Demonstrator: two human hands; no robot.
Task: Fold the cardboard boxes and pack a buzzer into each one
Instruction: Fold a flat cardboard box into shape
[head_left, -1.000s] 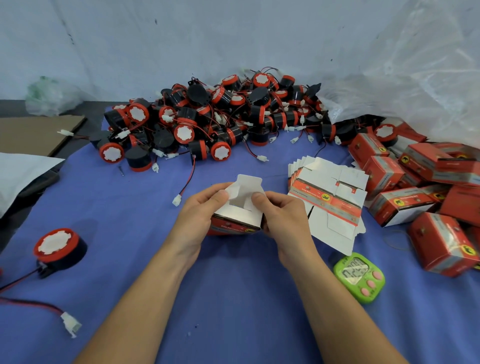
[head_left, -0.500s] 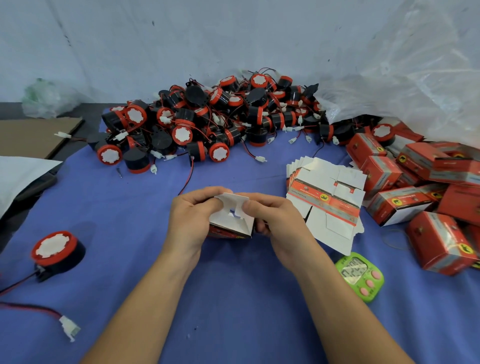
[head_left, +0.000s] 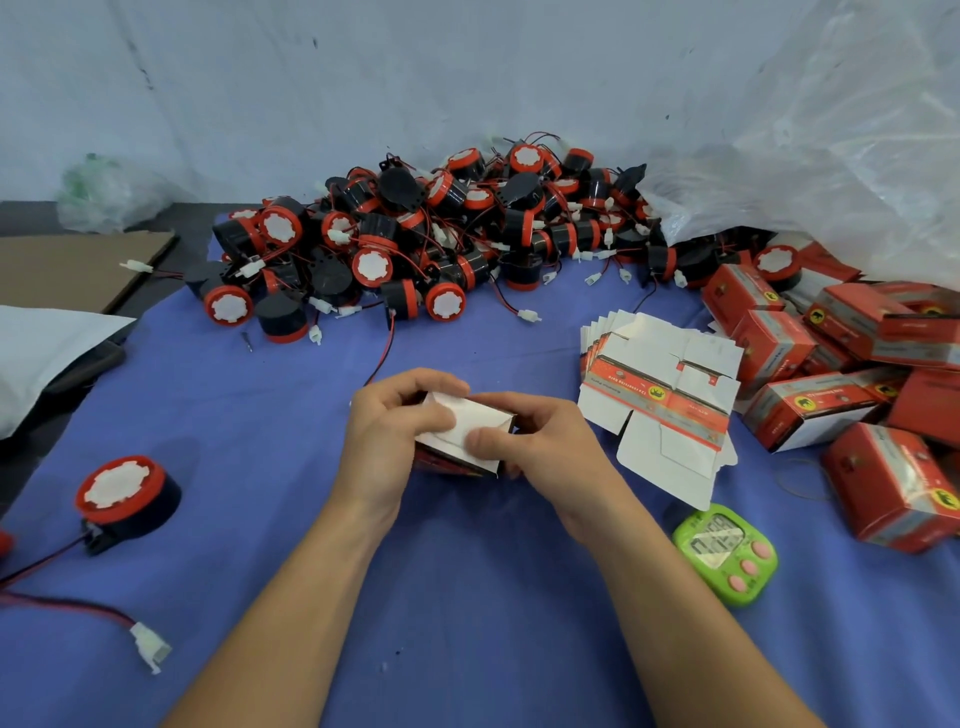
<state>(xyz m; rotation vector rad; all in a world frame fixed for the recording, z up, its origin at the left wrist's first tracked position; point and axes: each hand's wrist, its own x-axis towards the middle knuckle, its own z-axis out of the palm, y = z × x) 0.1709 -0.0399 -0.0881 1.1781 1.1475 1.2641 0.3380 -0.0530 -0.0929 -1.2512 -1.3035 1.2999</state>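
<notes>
While both forearms reach in from the lower edge over the blue cloth (head_left: 467, 623), a heap of buzzers (head_left: 415, 244) lies at the back. Finished red boxes (head_left: 831, 374) pile up on the right beside a fanned stack of flat blanks (head_left: 670, 410). At the centre, the left hand (head_left: 387, 441) and right hand (head_left: 545, 447) clasp a small cardboard box (head_left: 467, 431) between them. The fingers curl over its far edge and the thumbs press its white flap, which seems closed, though the fingers hide its edge. A lone buzzer (head_left: 122, 496) sits well to the left, and a green timer (head_left: 727, 553) lies near the right wrist.
</notes>
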